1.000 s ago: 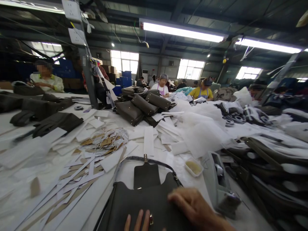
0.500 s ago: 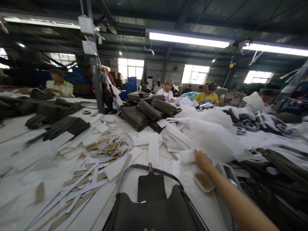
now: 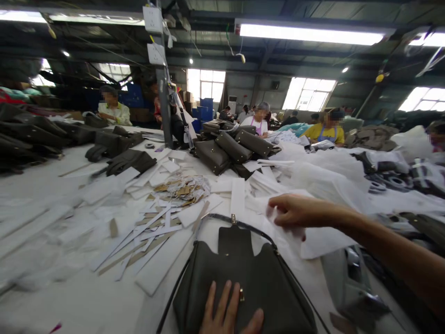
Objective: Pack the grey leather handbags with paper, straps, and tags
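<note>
A dark olive handbag (image 3: pixel 274 283) lies before me with its flap folded back and its strap arched behind it. My left hand (image 3: pixel 224 313) rests flat on the bag's front, fingers spread, beside a small gold clasp (image 3: pixel 242 295). To the right, above the table, my right hand (image 3: pixel 290 211) is closed on a thin white sheet (image 3: pixel 327 243) that hangs below the wrist. The fingertips are slightly blurred. Below the sheet stands a grey tape dispenser (image 3: pixel 342 278), which it partly overlaps.
Cut card strips (image 3: pixel 149 241) and a heap of scraps (image 3: pixel 186 188) lie left of the bag. More dark bags (image 3: pixel 222 150) are piled at the back, with crumpled white wrapping (image 3: pixel 323 174) to their right. A post (image 3: pixel 163 97) rises behind the table. Several people work beyond.
My right hand has lifted and drawn nearer with the white sheet. My left hand has come up onto the bag's front. The view has shifted, showing more of the bag.
</note>
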A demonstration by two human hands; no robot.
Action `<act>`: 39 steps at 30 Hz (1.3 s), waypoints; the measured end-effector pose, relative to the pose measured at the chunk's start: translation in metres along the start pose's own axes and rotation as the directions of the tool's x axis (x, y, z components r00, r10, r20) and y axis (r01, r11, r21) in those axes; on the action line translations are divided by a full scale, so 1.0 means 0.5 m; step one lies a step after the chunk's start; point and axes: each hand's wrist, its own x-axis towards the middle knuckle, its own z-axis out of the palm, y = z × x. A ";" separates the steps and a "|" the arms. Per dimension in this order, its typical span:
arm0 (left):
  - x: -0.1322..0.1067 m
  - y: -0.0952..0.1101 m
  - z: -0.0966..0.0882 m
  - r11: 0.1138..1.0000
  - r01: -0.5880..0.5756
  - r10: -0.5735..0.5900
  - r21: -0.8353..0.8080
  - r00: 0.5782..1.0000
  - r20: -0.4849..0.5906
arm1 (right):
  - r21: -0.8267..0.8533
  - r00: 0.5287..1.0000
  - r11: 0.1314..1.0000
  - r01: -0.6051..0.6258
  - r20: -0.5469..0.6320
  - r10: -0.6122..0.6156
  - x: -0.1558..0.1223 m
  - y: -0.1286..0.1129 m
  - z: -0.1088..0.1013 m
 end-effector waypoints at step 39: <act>-0.002 0.022 -0.066 0.965 0.150 -0.035 -0.216 0.887 0.461 | -0.414 0.763 0.663 0.623 0.137 -0.632 0.042 -0.288 0.424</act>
